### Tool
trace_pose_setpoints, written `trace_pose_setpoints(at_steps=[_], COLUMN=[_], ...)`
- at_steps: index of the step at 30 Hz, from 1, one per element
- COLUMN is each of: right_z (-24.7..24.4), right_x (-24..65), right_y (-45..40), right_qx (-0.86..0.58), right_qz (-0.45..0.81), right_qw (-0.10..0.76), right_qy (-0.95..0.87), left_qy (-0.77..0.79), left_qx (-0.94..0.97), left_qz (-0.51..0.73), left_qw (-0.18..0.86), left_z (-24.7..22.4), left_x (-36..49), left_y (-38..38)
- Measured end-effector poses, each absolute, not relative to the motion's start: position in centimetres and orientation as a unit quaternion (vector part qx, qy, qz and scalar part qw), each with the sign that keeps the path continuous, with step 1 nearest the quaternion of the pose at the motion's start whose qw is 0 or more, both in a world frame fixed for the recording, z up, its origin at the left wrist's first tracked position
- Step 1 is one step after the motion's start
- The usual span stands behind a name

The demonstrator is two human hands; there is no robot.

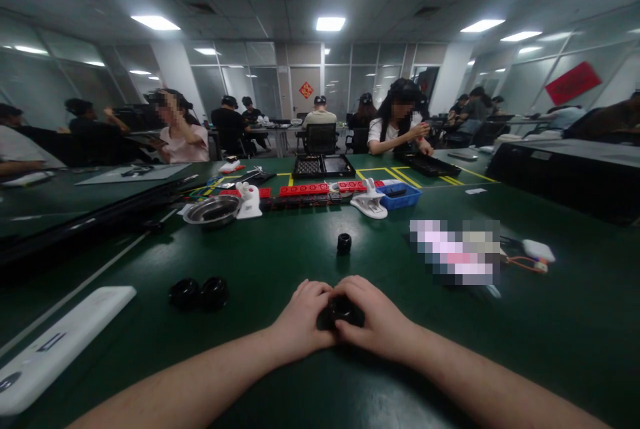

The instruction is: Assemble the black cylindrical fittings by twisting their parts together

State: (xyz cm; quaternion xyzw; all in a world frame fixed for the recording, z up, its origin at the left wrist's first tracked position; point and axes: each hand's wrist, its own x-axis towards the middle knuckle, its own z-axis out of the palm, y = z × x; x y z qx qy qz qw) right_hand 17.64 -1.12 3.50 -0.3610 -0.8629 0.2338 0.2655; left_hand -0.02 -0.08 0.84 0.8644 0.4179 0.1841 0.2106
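My left hand [305, 314] and my right hand [375, 317] meet near the table's front, fingers curled around a glossy black round part [344, 309] with a hollow in its top. Its lower edge and sides are partly hidden by the fingers. Straight ahead, a smaller-looking black round part [344, 243] stands alone on the green table. Off to the left, two more black round parts, one [184, 293] beside the other [215, 292], sit touching or nearly so. Their exact kind cannot be made out.
A long white device [70, 342] lies at left. Farther back are a metal bowl [213, 210], white clamps [370, 201], red strips [305, 189], a blue bin [400, 195] and a black case [324, 166]. A blurred-out item [457, 252] lies right. People sit across the table.
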Motion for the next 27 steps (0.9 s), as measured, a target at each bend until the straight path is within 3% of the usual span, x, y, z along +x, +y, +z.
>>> trace_pose_setpoints(at_steps=[4, 13, 20, 27], right_z=[3.71, 3.10, 3.61, 3.18], right_x=[17.78, 17.10, 17.66, 17.49], right_y=[-1.37, -1.40, -1.63, -1.27], right_qx=[-0.305, -0.413, -0.317, -0.383], right_qz=[0.260, 0.215, 0.275, 0.248], right_qw=[0.269, 0.270, 0.276, 0.254], right_qy=[-0.876, -0.843, -0.865, -0.853], left_qy=[0.410, 0.407, 0.400, 0.401], left_qx=[0.868, 0.871, 0.876, 0.878], left_qz=[0.189, 0.184, 0.187, 0.180], left_qw=[0.208, 0.203, 0.193, 0.191], left_z=[0.79, 1.12, 0.99, 0.95], left_x=[-0.09, -0.15, -0.10, -0.15], left_y=[-0.14, -0.46, -0.49, -0.50])
